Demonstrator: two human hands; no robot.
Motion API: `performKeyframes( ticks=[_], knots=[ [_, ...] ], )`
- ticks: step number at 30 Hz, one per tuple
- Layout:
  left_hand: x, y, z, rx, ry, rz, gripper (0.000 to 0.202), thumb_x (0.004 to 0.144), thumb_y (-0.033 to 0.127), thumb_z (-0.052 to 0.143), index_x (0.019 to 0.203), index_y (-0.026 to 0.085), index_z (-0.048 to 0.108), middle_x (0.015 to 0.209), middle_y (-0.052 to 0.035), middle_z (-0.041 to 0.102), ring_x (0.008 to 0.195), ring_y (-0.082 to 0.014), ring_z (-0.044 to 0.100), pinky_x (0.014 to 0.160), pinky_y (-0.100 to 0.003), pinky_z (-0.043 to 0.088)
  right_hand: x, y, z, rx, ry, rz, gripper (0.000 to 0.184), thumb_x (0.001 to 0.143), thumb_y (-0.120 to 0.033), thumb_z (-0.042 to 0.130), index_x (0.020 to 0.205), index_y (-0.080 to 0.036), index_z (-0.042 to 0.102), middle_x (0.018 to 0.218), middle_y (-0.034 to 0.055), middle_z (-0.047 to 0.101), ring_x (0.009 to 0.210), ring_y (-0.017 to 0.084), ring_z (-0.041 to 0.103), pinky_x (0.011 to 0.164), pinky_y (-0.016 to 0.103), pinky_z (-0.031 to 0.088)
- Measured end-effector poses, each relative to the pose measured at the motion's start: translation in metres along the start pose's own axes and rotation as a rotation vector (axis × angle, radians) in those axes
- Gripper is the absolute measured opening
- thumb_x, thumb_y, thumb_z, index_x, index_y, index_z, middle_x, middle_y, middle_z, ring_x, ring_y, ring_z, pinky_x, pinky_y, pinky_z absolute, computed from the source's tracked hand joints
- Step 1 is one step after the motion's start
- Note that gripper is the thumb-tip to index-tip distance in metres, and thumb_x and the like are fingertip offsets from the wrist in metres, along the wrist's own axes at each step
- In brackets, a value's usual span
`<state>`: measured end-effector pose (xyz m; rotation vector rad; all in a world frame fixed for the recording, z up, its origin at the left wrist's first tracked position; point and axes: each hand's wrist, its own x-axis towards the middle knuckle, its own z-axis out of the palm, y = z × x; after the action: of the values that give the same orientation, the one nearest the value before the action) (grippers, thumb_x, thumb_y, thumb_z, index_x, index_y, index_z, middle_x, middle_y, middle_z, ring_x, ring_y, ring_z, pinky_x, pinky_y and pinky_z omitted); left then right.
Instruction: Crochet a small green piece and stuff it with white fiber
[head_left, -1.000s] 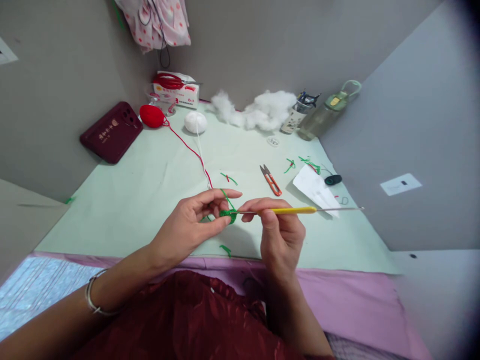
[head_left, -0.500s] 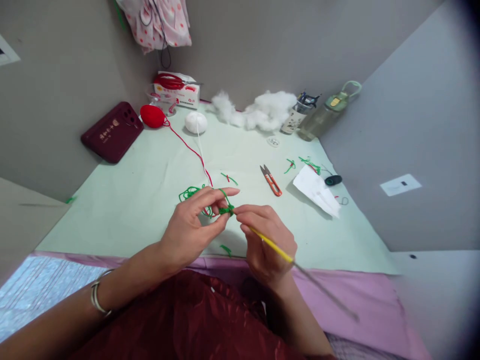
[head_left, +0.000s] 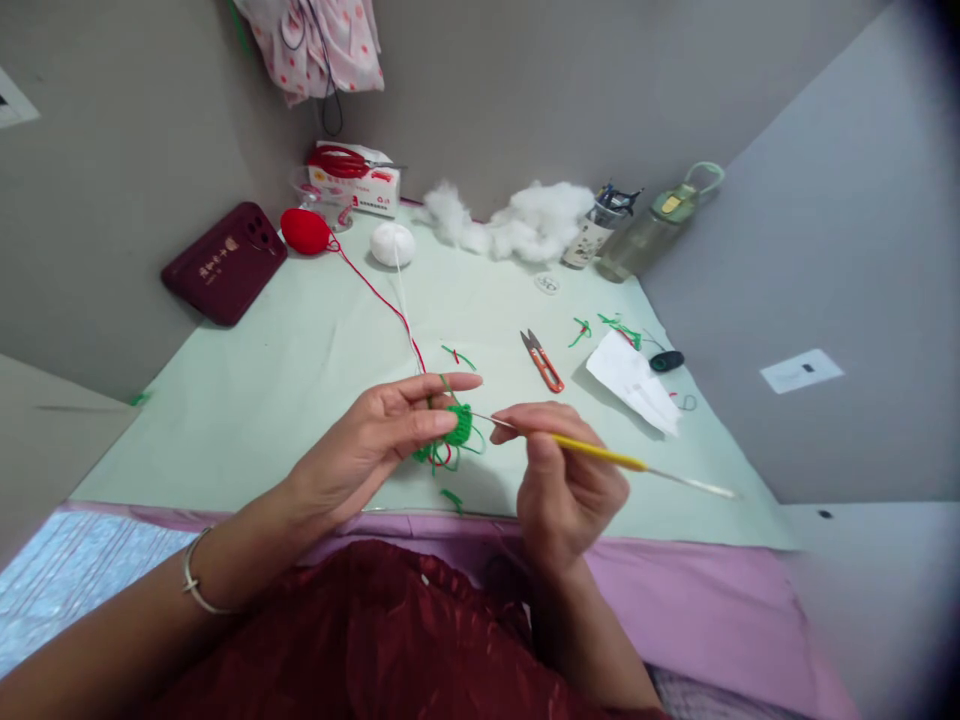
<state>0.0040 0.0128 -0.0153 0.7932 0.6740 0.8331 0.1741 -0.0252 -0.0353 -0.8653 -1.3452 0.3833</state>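
My left hand (head_left: 360, 440) pinches a small green crochet piece (head_left: 459, 426) between thumb and fingers. Its index finger stretches out with green yarn running over it. Loose green and red strands hang below the piece. A yellow-handled crochet hook (head_left: 596, 450) is gripped in my right hand (head_left: 566, 480), its thin metal tip reaching the top edge of the green piece. The hook's other metal end points off to the right. Red and white yarn run from behind my left hand to a red yarn ball (head_left: 306, 232) and a white yarn ball (head_left: 391, 244).
Orange thread snips (head_left: 541, 362) and white paper (head_left: 631, 382) lie right of centre. White stuffing (head_left: 517, 222), a pen cup (head_left: 589, 235) and a bottle (head_left: 652, 225) stand along the back. A dark red phone (head_left: 225, 263) leans at left. Green yarn scraps (head_left: 583, 330) lie about.
My right hand has moved right and turned, so the hook lies flatter. My left hand has tilted, bringing the green piece into fuller view. The green loops have shifted below the fingers.
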Motion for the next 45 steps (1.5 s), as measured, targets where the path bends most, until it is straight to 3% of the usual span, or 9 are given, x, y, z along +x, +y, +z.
performKeyframes(
  ticks=[4,9,14,17,20,25,30,36,45],
  knots=[
    [-0.003,-0.002,0.001,0.121,0.001,0.112,0.035,0.086,0.023,0.080,0.121,0.027,0.080,0.097,-0.0015,0.070,0.090,-0.0151,0.060,0.087,-0.028,0.047,0.005,-0.001,0.002,0.213,0.005,0.191,0.017,0.101,-0.023,0.061,0.099,-0.026,0.078,0.087,0.0021,0.074,0.072,0.016,0.068,0.066,0.034,0.057],
    [-0.003,-0.007,0.005,0.203,0.018,0.133,0.039,0.086,0.026,0.082,0.125,0.026,0.077,0.092,-0.0002,0.070,0.083,-0.0143,0.060,0.087,-0.029,0.048,0.003,0.001,0.004,0.058,-0.096,0.144,0.018,0.101,-0.023,0.062,0.105,-0.029,0.078,0.096,0.0037,0.079,0.086,0.019,0.073,0.073,0.037,0.062],
    [0.000,-0.009,0.009,0.057,0.104,0.142,0.045,0.081,0.027,0.086,0.125,0.026,0.078,0.085,0.0018,0.067,0.078,-0.0124,0.059,0.076,-0.025,0.046,-0.010,0.004,0.005,-0.294,-0.133,-0.142,0.037,0.095,-0.013,0.069,0.123,-0.037,0.076,0.107,0.0038,0.077,0.094,0.021,0.073,0.079,0.039,0.063],
    [0.001,-0.009,0.008,-0.085,0.049,0.004,0.037,0.080,0.027,0.086,0.117,0.022,0.081,0.090,-0.0022,0.072,0.085,-0.0141,0.062,0.078,-0.024,0.048,-0.015,0.007,0.006,-0.422,-0.121,-0.298,0.047,0.092,-0.010,0.071,0.129,-0.040,0.073,0.114,0.0043,0.077,0.099,0.023,0.073,0.079,0.040,0.064],
    [0.003,-0.008,0.005,-0.175,-0.006,-0.081,0.029,0.078,0.027,0.087,0.106,0.019,0.084,0.100,-0.0055,0.075,0.093,-0.0163,0.066,0.087,-0.026,0.051,-0.009,0.006,0.005,-0.240,-0.050,-0.151,0.033,0.096,-0.013,0.066,0.117,-0.035,0.077,0.100,0.0036,0.078,0.087,0.021,0.073,0.073,0.039,0.062],
    [0.002,-0.009,0.003,-0.076,0.006,-0.031,0.029,0.083,0.027,0.083,0.112,0.023,0.083,0.099,-0.0049,0.077,0.094,-0.0184,0.067,0.089,-0.031,0.051,0.004,0.003,0.003,0.203,0.031,0.250,0.017,0.101,-0.023,0.062,0.098,-0.027,0.078,0.084,0.0004,0.072,0.063,0.013,0.064,0.061,0.031,0.055],
    [0.000,-0.011,0.003,0.069,-0.004,0.060,0.031,0.086,0.028,0.081,0.117,0.029,0.082,0.104,-0.0026,0.078,0.098,-0.0178,0.063,0.088,-0.029,0.048,0.002,0.005,0.006,0.110,-0.082,0.185,0.015,0.098,-0.024,0.067,0.100,-0.029,0.080,0.096,0.0029,0.080,0.086,0.019,0.070,0.078,0.037,0.058],
    [0.001,-0.001,-0.006,0.102,-0.079,0.024,0.028,0.091,0.030,0.073,0.117,0.025,0.082,0.127,-0.0078,0.075,0.109,-0.0236,0.064,0.093,-0.034,0.048,0.004,0.007,0.004,0.250,-0.056,0.312,0.013,0.100,-0.030,0.065,0.097,-0.026,0.077,0.092,0.0030,0.079,0.073,0.015,0.067,0.064,0.031,0.054],
    [-0.005,0.004,0.000,0.269,-0.035,0.031,0.051,0.079,0.025,0.086,0.129,0.027,0.075,0.103,-0.0028,0.070,0.098,-0.0188,0.067,0.096,-0.033,0.050,0.006,0.008,0.006,0.378,-0.055,0.344,0.015,0.099,-0.034,0.066,0.091,-0.024,0.075,0.084,0.0010,0.076,0.062,0.012,0.062,0.058,0.027,0.052]
  ],
)
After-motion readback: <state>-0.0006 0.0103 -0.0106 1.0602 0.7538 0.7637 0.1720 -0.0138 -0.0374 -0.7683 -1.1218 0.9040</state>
